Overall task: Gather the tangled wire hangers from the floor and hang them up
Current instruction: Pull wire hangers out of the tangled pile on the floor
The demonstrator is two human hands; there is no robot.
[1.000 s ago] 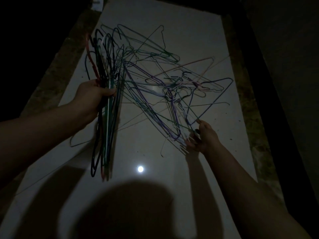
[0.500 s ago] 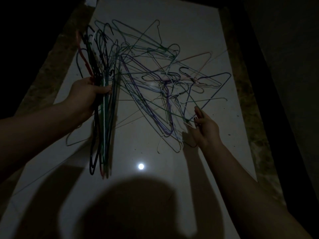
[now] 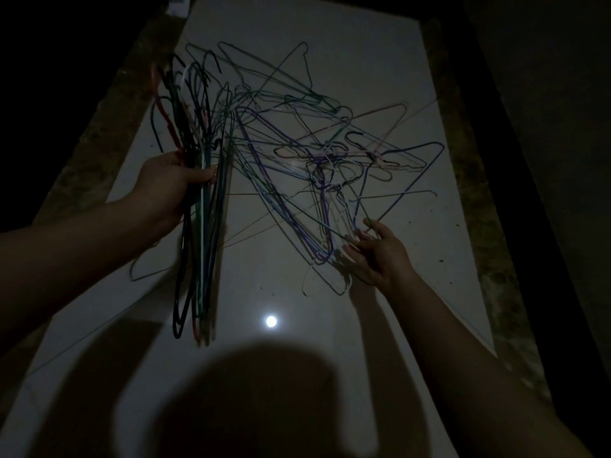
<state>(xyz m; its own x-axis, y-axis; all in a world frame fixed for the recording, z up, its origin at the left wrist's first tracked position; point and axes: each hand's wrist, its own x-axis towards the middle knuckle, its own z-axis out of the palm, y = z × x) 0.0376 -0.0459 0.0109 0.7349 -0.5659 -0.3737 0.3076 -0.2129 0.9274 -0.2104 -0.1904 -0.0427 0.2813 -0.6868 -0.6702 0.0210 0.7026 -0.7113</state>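
Note:
My left hand (image 3: 168, 183) grips a bundle of several coloured wire hangers (image 3: 200, 226), held upright above the floor with hooks at the top. A tangle of several thin wire hangers (image 3: 317, 160) in purple, blue, green and pink lies spread on the pale glossy floor (image 3: 330, 44). My right hand (image 3: 377, 252) is at the tangle's near right corner, fingers reaching into the wires. Whether they pinch a wire is too dim to tell.
The pale floor strip is bordered by rough dark edging on the left (image 3: 109, 107) and right (image 3: 479, 180), with black beyond. A bright lamp reflection (image 3: 271, 321) shines on the floor. My head's shadow covers the near floor.
My right hand drew back from the tangle's corner and now reaches into the wires again. The bundle in my left hand stays about where it was.

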